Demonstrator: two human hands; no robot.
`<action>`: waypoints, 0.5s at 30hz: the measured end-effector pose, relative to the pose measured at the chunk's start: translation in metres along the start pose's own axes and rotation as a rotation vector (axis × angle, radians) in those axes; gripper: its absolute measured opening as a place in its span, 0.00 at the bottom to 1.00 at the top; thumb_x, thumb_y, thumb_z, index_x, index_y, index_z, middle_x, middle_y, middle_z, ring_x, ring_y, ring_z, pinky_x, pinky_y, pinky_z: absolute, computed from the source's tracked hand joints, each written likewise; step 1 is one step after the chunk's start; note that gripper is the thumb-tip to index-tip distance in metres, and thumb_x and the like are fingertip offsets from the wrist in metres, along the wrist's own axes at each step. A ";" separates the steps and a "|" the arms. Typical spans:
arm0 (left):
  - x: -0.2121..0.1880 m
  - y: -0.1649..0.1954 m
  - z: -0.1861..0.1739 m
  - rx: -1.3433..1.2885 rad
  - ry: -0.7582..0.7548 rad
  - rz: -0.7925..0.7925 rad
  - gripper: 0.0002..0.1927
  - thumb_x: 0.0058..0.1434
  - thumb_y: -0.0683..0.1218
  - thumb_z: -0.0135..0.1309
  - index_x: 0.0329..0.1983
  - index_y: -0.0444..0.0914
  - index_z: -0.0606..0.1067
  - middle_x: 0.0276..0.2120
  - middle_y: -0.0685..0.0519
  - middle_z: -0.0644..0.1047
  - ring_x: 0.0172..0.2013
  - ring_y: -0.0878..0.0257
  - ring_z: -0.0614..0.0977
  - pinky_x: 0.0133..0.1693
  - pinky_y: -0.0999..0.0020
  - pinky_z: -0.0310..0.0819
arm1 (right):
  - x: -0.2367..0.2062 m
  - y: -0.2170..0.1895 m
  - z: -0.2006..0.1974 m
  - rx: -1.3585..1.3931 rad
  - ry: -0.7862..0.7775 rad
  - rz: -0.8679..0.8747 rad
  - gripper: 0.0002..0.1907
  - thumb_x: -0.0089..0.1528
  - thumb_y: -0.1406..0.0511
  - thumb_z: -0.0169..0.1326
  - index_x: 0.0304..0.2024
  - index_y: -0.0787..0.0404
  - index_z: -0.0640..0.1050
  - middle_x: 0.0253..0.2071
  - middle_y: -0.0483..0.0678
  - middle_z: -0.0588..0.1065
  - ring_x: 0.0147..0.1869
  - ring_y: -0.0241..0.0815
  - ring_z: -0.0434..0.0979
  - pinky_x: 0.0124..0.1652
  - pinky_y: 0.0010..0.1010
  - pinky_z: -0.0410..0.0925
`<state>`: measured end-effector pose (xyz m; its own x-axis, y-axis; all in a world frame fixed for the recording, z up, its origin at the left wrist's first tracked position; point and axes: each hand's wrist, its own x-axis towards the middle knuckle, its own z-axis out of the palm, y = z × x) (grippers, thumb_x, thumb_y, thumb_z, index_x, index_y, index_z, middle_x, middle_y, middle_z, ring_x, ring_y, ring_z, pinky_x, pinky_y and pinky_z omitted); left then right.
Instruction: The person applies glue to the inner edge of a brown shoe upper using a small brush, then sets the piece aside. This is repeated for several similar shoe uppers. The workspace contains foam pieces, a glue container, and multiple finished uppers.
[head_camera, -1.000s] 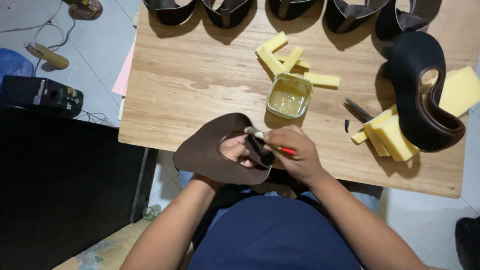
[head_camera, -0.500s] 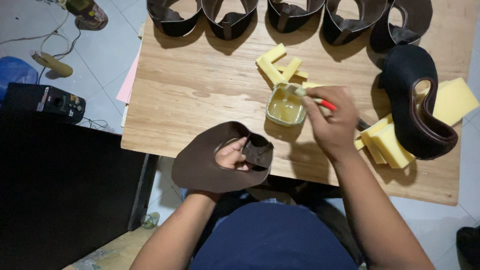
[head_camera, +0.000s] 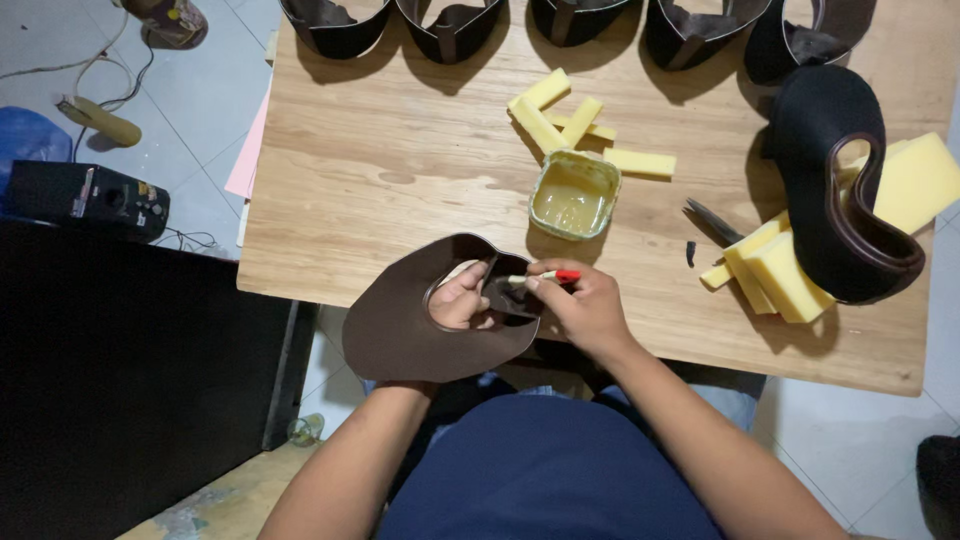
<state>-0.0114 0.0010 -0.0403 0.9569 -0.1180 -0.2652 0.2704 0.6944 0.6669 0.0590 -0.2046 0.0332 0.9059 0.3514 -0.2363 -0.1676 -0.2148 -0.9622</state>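
1. Brown leather piece (head_camera: 400, 335) held off the near edge of the wooden bench (head_camera: 400, 170), at about 7 o'clock from the glue tub, overhanging the lap
2. Left hand (head_camera: 462, 300) tucked under and through the cut-out of the leather, fingers curled shut on the piece, thumb side showing in the opening
3. Right hand (head_camera: 585, 308) just at 3 o'clock of the left, grip pinched tight on a small brush (head_camera: 545, 277) with a red handle end, tip laid on the dark inner flap of the leather
4. Both hands touching the same piece, knuckles nearly meeting over the cut-out
5. Square tub of yellowish glue (head_camera: 573, 195) standing on the bench at 12 o'clock of the right hand, near but apart
6. Yellow foam strips (head_camera: 560, 115) scattered at 12 o'clock of the tub, one more lying at its 2 o'clock
7. Bigger yellow foam blocks (head_camera: 775, 270) at 3 o'clock of the tub, a dark blade-like tool (head_camera: 712, 222) lying just beside them
8. Large dark curved leather upper (head_camera: 830, 190) resting over those blocks at the right end of the bench
9. Row of dark leather loops (head_camera: 450, 25) lined along the far edge at 12 o'clock
10. Black device (head_camera: 85, 200) down on the tiled floor at 9 o'clock, well apart from the bench
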 end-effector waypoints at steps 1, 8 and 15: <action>-0.001 0.001 0.000 0.013 0.028 -0.014 0.28 0.62 0.34 0.42 0.67 0.34 0.68 0.41 0.53 0.77 0.26 0.70 0.71 0.29 0.76 0.66 | 0.001 0.002 -0.003 0.000 -0.013 -0.030 0.11 0.62 0.65 0.62 0.45 0.62 0.84 0.31 0.42 0.79 0.32 0.27 0.73 0.34 0.21 0.68; -0.006 0.017 0.019 0.018 0.020 -0.049 0.27 0.60 0.35 0.41 0.64 0.36 0.70 0.36 0.57 0.75 0.25 0.72 0.70 0.28 0.77 0.65 | 0.001 0.006 -0.004 0.035 -0.003 -0.166 0.11 0.63 0.66 0.60 0.47 0.63 0.83 0.42 0.43 0.83 0.43 0.30 0.80 0.45 0.23 0.73; -0.011 0.028 0.025 0.128 0.019 -0.060 0.26 0.60 0.36 0.39 0.62 0.37 0.72 0.33 0.58 0.74 0.25 0.72 0.69 0.28 0.77 0.64 | 0.002 0.001 0.001 0.087 -0.050 -0.220 0.11 0.63 0.68 0.60 0.48 0.64 0.82 0.45 0.47 0.83 0.48 0.33 0.81 0.50 0.25 0.73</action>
<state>-0.0116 0.0040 -0.0016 0.9367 -0.1428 -0.3197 0.3399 0.5901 0.7323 0.0601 -0.2033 0.0319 0.9042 0.4264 -0.0239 -0.0029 -0.0498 -0.9988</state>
